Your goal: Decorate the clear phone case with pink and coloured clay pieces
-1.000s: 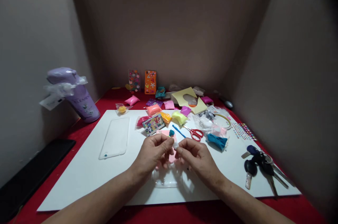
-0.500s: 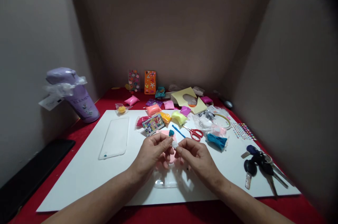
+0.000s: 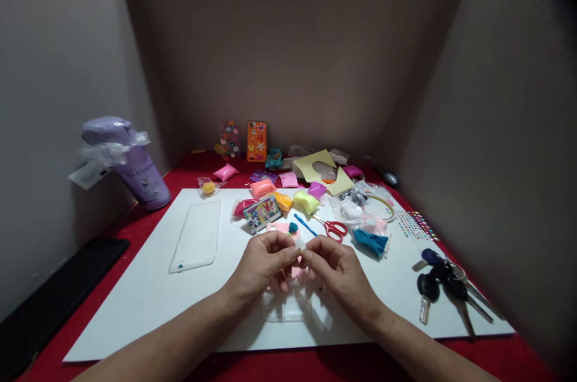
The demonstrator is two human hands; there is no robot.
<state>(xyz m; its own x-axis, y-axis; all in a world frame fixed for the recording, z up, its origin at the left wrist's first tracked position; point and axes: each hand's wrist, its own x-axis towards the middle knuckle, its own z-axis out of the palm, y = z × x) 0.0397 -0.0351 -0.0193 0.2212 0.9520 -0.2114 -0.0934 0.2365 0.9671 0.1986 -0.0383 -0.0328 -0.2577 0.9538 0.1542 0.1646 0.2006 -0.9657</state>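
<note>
White clay bit [image 3: 298, 243], small and pale, sits pinched between the fingertips of both my hands, raised a little over the white board [image 3: 148, 286] on the table [image 3: 153, 217]. From the head camera, my left hand [image 3: 264, 265] has thumb and forefinger closed on the clay's left side, and my right hand [image 3: 336, 268] has its fingertips closed on the right side; the two hands touch at the tips, so most of the clay is hidden.

Beneath my hands lies a clear phone case [image 3: 288, 307], and a pink piece [image 3: 283, 229] with a teal dot shows just beyond my knuckles. A second clear phone case [image 3: 197, 236] lies flat on the board, well to the left. Past my fingers are the red-handled scissors [image 3: 333, 228] and a blue tool [image 3: 305, 224], close beside each other. Bags of coloured clay [image 3: 288, 199] cluster near the board's far edge, and a teal piece [image 3: 370, 241] lies to the right of the scissors. A bunch of keys [image 3: 444, 280] rests at the board's right edge. A lilac bottle [image 3: 128, 163] wrapped in plastic stands on the red table cover at far left, and two decorated phone cases [image 3: 256, 140] lean against the back wall.
</note>
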